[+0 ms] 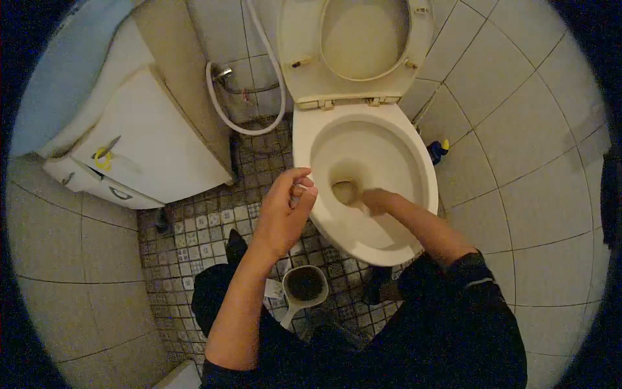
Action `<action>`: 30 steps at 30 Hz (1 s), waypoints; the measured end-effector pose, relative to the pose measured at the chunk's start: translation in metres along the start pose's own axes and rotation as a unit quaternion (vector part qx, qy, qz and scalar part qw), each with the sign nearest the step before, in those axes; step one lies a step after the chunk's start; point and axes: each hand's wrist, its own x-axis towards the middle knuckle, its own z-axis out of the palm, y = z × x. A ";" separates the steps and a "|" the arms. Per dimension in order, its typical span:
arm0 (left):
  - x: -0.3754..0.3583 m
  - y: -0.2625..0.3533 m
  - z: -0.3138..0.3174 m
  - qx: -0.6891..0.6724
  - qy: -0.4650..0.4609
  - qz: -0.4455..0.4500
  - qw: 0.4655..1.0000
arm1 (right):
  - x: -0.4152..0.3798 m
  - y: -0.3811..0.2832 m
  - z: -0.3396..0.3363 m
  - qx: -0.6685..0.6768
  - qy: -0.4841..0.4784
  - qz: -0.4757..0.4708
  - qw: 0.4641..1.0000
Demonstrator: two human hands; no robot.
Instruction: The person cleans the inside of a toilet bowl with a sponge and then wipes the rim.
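Note:
A white toilet bowl stands with its seat and lid raised against the wall. Inside the bowl, near the drain opening, is my right hand, blurred; its fingers are hidden and what it holds, if anything, cannot be made out. My left hand hovers at the bowl's left rim with fingers bent and thumb apart, nothing seen in it. Below, between my legs, a white dipper with dark contents rests on the floor.
At the left is a white cabinet with a yellow-handled tool. A white hose loops beside the toilet. A dark bottle with a yellow cap stands right of the bowl. Tiled walls lie close on both sides.

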 end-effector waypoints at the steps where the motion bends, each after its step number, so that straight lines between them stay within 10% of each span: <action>1: 0.000 0.001 0.000 -0.003 0.002 -0.002 1.000 | -0.014 -0.003 0.008 -0.051 -0.003 -0.014 0.999; 21: -0.001 -0.007 0.003 -0.011 -0.016 0.008 1.000 | -0.020 -0.004 0.002 -0.048 0.085 -0.025 0.995; 24: -0.003 -0.015 0.003 -0.059 -0.015 -0.010 0.998 | 0.019 0.009 0.003 0.243 0.048 0.097 0.964; 26: -0.002 -0.015 0.001 -0.056 -0.017 0.000 0.998 | 0.037 0.021 0.017 0.041 0.011 -0.025 0.999; 30: -0.001 -0.011 0.000 -0.041 -0.015 0.018 0.999 | -0.009 -0.019 0.017 0.058 0.098 -0.179 0.977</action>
